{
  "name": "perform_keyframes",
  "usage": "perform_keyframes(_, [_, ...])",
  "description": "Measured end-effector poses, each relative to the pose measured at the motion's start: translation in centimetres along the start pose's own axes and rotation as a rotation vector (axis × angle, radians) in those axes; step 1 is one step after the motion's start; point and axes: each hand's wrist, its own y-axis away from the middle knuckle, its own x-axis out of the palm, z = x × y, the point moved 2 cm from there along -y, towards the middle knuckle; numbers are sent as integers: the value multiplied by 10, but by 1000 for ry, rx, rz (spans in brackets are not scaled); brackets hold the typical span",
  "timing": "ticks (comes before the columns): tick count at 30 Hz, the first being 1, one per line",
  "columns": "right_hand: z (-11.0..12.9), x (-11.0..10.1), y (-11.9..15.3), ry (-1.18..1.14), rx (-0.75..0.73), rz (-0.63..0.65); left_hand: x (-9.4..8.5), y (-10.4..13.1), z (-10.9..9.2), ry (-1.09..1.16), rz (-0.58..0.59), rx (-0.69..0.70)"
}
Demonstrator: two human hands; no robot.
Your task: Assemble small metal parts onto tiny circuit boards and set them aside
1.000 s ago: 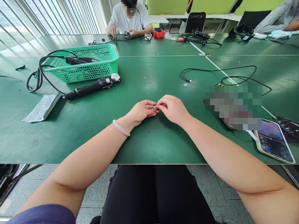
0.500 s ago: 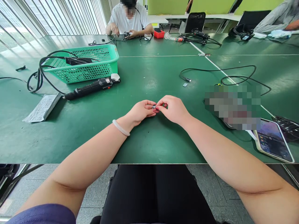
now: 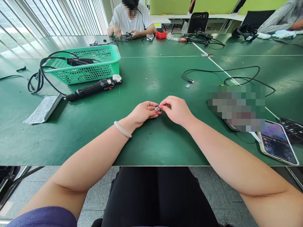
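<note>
A tiny black-and-silver part (image 3: 157, 108), too small to name, sits between my two hands above the green table (image 3: 151, 142). The fingers and thumb of my left hand (image 3: 143, 113) are closed on its left side. My right hand (image 3: 176, 110) pinches at its right end with thumb and forefinger. A pale bracelet (image 3: 122, 129) circles my left wrist. Fingertips cover some of the part, so its full shape is hidden.
To the left are a green basket (image 3: 85, 74) with cables, a black electric screwdriver (image 3: 93, 89) and a paper pad (image 3: 44, 109). On the right lie a black cable (image 3: 220, 71), a small chip-like card (image 3: 187, 85) and a phone (image 3: 278, 142). A person (image 3: 131, 20) sits opposite.
My right fingertips have shifted slightly right, and more of the small part shows between the hands. My left hand has stayed nearly still.
</note>
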Motion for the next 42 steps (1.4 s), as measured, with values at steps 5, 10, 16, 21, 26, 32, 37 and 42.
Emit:
perform_keyframes(5, [-3,-2,0,-9,4,-10,0,1,-1,-2,-10,-8])
perform_keyframes(10, [-8,0,0,-21,-19,3,-2,0,0,12,-17,19])
perform_keyframes(16, [-6,2,0,-11,43,34,-2,-2,0,19,-50,32])
perform_keyframes(21, [-5,4,0,1,64,39,-2,-2,-1,0,-63,32])
perform_keyframes(26, [-5,5,-2,3,59,25,-2,-2,-2,-10,-63,44])
perform_keyframes(32, [-6,7,-4,-1,5,-9,-3,-3,-1,-15,-64,61])
perform_keyframes(37, [-7,9,-5,13,-33,-7,-4,-3,-2,15,-83,74])
perform_keyframes(42, [-7,9,-5,26,-49,-34,-4,-3,-4,19,-87,68])
